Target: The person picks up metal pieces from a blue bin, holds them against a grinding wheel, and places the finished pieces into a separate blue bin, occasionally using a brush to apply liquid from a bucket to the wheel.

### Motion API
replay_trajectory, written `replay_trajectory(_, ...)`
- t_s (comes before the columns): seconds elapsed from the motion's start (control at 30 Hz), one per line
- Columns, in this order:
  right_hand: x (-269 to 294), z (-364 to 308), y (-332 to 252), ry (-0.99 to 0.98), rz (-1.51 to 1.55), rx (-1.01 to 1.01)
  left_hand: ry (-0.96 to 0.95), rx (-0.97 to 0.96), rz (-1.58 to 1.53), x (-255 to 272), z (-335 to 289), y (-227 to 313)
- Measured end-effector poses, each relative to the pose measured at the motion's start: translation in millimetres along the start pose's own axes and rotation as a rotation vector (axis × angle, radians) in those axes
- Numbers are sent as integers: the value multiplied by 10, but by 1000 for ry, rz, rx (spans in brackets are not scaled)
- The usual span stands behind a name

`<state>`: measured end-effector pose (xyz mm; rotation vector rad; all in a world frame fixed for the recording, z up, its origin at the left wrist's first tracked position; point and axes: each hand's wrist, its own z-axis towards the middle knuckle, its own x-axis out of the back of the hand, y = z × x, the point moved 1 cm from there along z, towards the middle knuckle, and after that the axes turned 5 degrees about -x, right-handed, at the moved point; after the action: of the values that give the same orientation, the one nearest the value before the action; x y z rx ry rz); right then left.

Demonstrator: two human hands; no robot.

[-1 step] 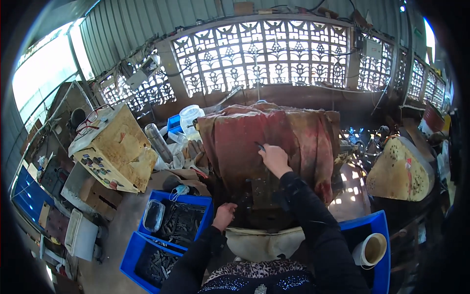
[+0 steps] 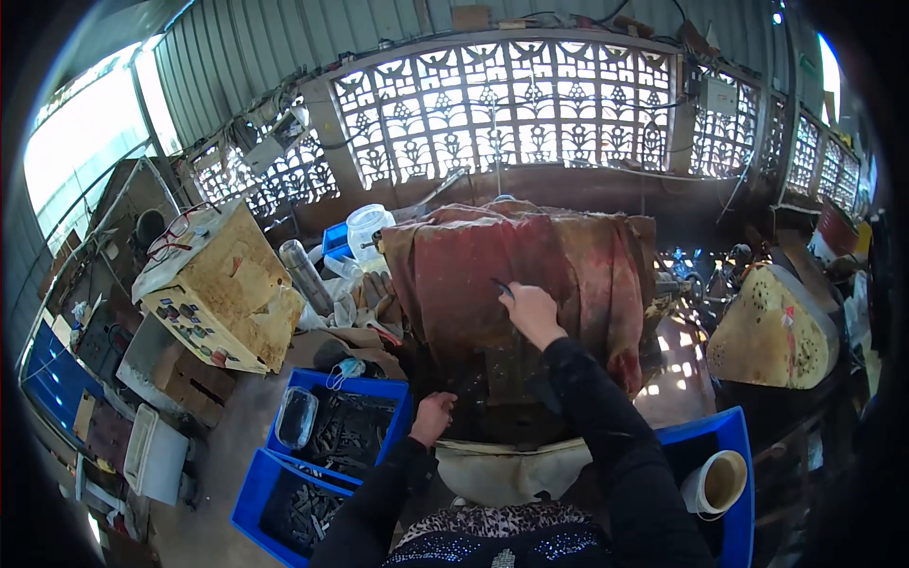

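Note:
My right hand [image 2: 532,314] is in front of a dusty red cloth cover [image 2: 464,275]. Its fingers are pinched on a small, dark, thin piece [image 2: 502,286], too small to name. The cover drapes over a bulky, box-like machine whose body is mostly hidden. Lower and to the left, my left hand [image 2: 434,419] has its fingers curled, beside the right edge of a blue bin [image 2: 402,417]. Whether anything is in those fingers cannot be seen. Many dark, narrow metal-looking pieces [image 2: 350,426] lie in that bin, next to a clear plastic tub [image 2: 297,417].
A second blue bin [image 2: 248,502] with similar pieces stands nearer on the left. On the right, a blue crate [image 2: 741,473] holds a pale bucket [image 2: 715,485]. A stained control box [image 2: 232,284] stands left, and a yellowish machine guard [image 2: 772,331] right. A patterned lattice window [image 2: 511,109] spans the back.
My right hand, with the small dark piece, sits very slightly lower. Nothing else has visibly moved.

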<state>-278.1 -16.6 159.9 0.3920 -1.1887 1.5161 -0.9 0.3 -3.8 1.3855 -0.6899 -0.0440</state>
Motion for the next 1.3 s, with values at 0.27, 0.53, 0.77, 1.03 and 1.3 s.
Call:
replay_trajectory(0.27, 558, -1094, -80, -128, 343, 125, 199, -330, 172, 28, 146, 77)
replay_trajectory(0.53, 693, -2367, -16, -344, 309, 198, 194, -661, 636, -153, 507, 480)
replay_trajectory(0.77, 460, -3014, 203, -535, 247, 302, -239, -631, 852, -219, 191, 212)
replay_trajectory(1.03, 635, -2880, 198, -500, 321, 314, -233, -637, 887, -352, 397, -39)
replay_trajectory(1.3, 562, -2779, 253, -843, 763, -202, -389, -577, 967, -581, 562, -233)
